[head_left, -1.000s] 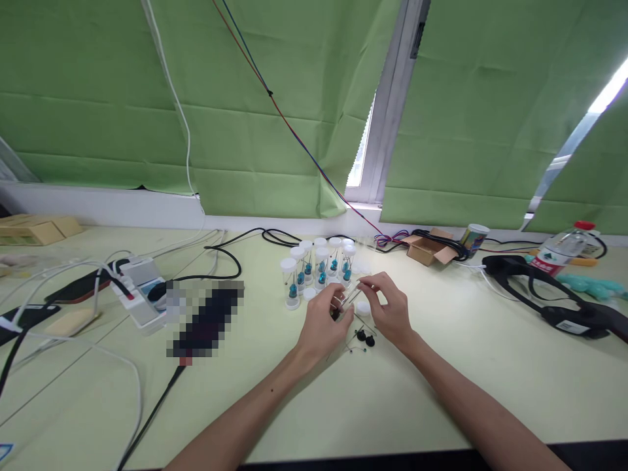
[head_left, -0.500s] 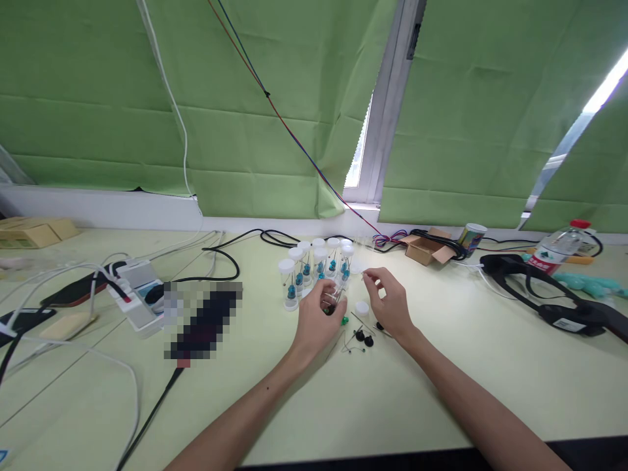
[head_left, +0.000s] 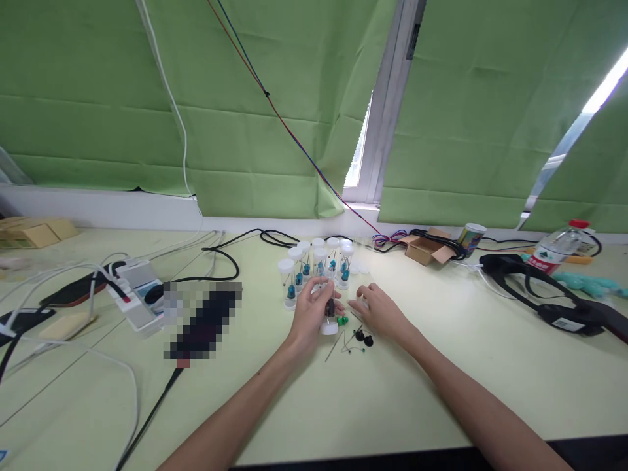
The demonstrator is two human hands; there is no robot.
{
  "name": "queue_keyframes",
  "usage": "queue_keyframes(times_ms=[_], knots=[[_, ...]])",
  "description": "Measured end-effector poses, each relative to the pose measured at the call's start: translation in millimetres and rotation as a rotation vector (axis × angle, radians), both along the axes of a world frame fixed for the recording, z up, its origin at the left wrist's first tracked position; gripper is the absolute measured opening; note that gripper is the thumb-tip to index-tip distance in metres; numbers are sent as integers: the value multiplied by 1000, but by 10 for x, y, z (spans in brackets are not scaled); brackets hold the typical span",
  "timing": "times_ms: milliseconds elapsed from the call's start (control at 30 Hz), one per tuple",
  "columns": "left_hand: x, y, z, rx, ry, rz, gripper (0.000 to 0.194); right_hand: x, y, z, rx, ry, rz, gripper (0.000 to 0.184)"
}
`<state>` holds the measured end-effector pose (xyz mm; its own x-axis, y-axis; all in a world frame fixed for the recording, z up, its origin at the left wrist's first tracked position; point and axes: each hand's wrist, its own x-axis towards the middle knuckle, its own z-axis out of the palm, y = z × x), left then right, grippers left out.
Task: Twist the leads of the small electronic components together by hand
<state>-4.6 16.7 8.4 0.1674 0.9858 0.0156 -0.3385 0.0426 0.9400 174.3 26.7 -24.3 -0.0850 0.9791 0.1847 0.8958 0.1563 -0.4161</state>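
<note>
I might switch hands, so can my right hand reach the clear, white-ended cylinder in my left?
Probably yes: your right hand is close, and although your left hand holds the clear cylinder, its white end is uncovered.

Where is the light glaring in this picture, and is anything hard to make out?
Head view: daylight glares white between the green blinds and beside the window frame; head view: coarse pixel blocks cover a dark thing on the table; head view: details inside the clear tube in the left hand are too small to tell.
</note>
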Motion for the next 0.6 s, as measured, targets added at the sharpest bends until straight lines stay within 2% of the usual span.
queue_keyframes(times_ms=[233,600], knots=[[-3,35,-61,-11,14,-31,37,-4,-17,-5,-25,-80,24,31],[-8,47,-92,-52,-36,-75,43,-18,-22,-3,-5,-110,69,19]])
